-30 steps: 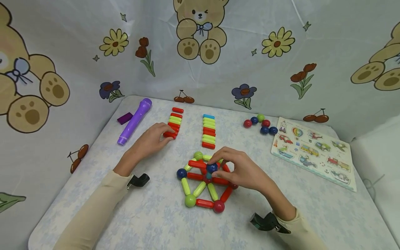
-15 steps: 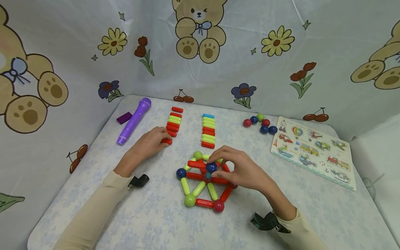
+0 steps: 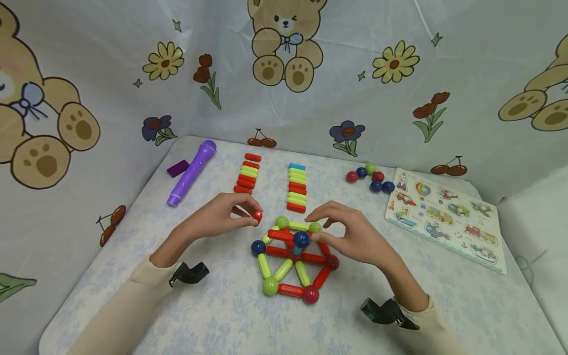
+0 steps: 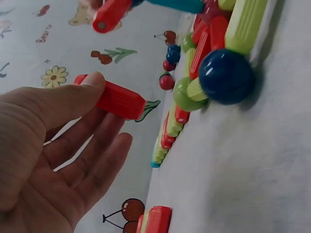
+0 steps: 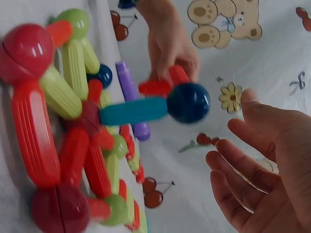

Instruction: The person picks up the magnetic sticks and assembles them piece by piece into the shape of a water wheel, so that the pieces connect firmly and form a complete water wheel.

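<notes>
Where the head view looks down on the desk (image 3: 213,315), a rod-and-ball frame (image 3: 295,255) rests on the surface, with an upper blue ball (image 3: 301,239) raised over its centre and a red side rod (image 3: 279,235) joined to this ball. The teal upright (image 3: 298,250) below the ball is foreshortened and partly hidden by it. Left of the frame, the left hand (image 3: 217,217) pinches a loose red rod (image 3: 258,216); only the rod's end shows, and the fingers cover the remainder. Right of the frame, the right hand (image 3: 357,236) has its fingers parted, just beside the upper blue ball. Beyond the frame lie two rows of rods (image 3: 297,187) and, farther to the right, loose balls (image 3: 376,186) and a picture board (image 3: 443,217). Both sleeves (image 3: 111,315) are cut off at the lower edge.

In the left wrist view, the thumb presses on the loose red rod, clear of the frame; the opposing fingertip is hidden behind the rod. The top edge cuts off the upper blue ball.

In the right wrist view, a gap separates the right hand from the upper blue ball. The left edge crops the frame; the right and lower edges crop the hand. The loose red rod and the red side rod overlap, blurred, behind the ball; which is which cannot be made out.
</notes>
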`<state>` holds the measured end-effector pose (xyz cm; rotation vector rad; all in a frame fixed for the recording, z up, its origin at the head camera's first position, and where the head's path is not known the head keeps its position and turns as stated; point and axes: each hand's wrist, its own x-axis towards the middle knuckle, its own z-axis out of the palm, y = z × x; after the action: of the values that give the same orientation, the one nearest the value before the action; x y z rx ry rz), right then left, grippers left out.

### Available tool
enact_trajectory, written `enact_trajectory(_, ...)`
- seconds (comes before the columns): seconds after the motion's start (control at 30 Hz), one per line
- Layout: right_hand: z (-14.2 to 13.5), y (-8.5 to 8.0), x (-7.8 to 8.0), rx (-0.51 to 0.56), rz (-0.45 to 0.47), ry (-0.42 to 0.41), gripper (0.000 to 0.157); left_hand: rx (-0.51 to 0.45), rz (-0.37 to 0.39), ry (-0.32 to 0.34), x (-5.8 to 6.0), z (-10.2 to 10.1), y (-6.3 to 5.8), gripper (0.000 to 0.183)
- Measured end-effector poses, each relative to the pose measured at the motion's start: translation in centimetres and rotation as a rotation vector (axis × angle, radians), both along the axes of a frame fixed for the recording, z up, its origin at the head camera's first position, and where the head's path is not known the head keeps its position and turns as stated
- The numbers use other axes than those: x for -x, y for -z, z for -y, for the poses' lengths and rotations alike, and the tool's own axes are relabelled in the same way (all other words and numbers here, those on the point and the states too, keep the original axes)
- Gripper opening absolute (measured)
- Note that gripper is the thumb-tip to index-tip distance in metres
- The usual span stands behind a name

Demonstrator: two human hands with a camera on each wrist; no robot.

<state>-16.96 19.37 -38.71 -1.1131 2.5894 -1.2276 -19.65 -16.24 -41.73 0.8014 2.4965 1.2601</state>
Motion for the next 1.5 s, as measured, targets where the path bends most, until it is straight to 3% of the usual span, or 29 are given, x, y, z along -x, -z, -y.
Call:
enact_trajectory(0.17,-2.5,0.6,2.1,0.012,-0.075,0.141,0.028,-0.076,0.075,0.041,-1.4,0.4,1.1,0.023)
enact_trajectory(0.43,-8.6,3.3,7.1,-0.114,-0.143,0.536,0.029,-0.12,0.109,0.055,-2.2,0.0,2.5,0.023)
enact_trajectory(0.63,-11.0,4.6,10.4,-0.196,-0.173,0.638,0.033,-0.122,0.14,0.052,-2.5,-0.3,2.7,0.023)
enact_trajectory(0.8,-11.4,5.3,12.0,-0.313,-0.068,0.717,0.036,-0.144,0.149,0.062,-2.6,-0.4,2.7,0.023)
enact_trajectory(0.93,-11.4,6.1,12.5,-0.39,0.026,0.747,0.041,-0.149,0.165,0.071,-2.6,-0.4,2.8,0.022)
enact_trajectory(1.23,-11.0,7.3,11.7,-0.402,0.023,0.72,0.044,-0.149,0.175,0.06,-2.6,-0.4,3.0,0.022)
enact_trajectory(1.37,-9.2,6.2,10.7,-0.338,-0.038,0.665,0.042,-0.144,0.176,0.052,-2.5,-0.4,3.0,0.022)
enact_trajectory(1.5,-5.7,3.8,9.0,-0.203,-0.131,0.555,0.041,-0.139,0.183,0.057,-2.5,-0.3,3.2,0.022)
